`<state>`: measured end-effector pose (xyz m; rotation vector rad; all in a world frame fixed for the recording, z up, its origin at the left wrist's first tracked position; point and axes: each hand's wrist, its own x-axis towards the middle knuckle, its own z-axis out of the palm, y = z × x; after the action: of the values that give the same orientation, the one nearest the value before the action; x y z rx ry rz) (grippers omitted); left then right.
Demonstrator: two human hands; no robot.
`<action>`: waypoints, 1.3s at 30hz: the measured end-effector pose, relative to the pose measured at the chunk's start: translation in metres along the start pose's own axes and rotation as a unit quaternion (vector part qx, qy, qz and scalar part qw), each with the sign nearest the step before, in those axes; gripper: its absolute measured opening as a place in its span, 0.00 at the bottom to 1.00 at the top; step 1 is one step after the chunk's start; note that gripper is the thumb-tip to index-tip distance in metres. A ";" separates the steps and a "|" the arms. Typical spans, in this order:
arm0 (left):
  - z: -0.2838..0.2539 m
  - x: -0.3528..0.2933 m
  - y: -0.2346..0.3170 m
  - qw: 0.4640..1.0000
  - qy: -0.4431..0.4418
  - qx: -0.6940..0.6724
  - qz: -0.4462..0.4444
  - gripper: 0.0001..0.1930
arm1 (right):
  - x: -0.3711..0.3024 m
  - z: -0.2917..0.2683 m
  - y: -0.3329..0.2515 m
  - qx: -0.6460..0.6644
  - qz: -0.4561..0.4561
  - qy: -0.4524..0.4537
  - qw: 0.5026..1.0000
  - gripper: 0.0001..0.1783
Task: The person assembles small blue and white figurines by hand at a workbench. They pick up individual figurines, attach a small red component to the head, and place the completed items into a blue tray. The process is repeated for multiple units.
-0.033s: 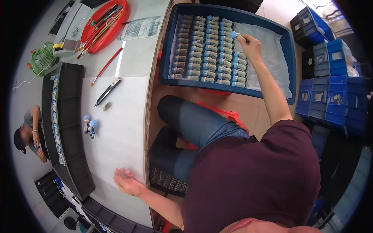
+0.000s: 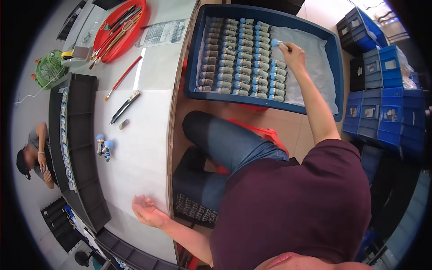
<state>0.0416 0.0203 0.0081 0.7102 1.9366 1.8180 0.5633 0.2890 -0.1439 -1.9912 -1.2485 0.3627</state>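
Right now I'm watching the right hand (image 2: 294, 55) grasping a small blue-headed figurine (image 2: 275, 43) between thumb and fingers, above a blue tray (image 2: 338, 76). Rows of similar figurines (image 2: 243, 58) are lying beside those fingertips. The left hand (image 2: 150, 213) is resting on the white table (image 2: 139, 175), fingers loose and half curled; two blue-haired figurines (image 2: 107, 146) are sitting beyond its fingertips.

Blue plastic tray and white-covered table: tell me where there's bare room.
Tray: bare white liner from the grey-and-blue figurine rows to the right wall, around the right hand. Table: bare white between two blue-haired figurines and the wooden edge. Crowded: the tray's left side.
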 end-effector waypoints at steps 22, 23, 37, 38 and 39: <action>-0.010 0.006 -0.008 0.996 -0.023 -0.082 -0.004 0.12 | 0.022 0.038 -0.011 0.009 -0.165 0.033 0.986 0.25; -0.011 0.006 -0.007 0.996 -0.036 -0.082 -0.002 0.12 | 0.013 0.041 -0.061 0.098 -0.199 0.009 0.975 0.23; -0.006 0.008 -0.013 0.996 -0.064 -0.069 -0.007 0.09 | -0.264 0.162 -0.473 0.067 -0.676 -0.334 0.653 0.38; -0.009 0.005 -0.010 0.997 -0.063 -0.054 -0.001 0.09 | -0.276 0.166 -0.478 0.026 -0.677 -0.300 0.671 0.40; -0.011 0.002 -0.010 0.997 -0.057 -0.056 0.012 0.09 | -0.280 0.177 -0.482 -0.020 -0.650 -0.318 0.690 0.41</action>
<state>0.0323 0.0131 -0.0009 0.7850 1.7459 1.8420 0.0100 0.2448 0.0405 -0.5144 -2.7215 0.2619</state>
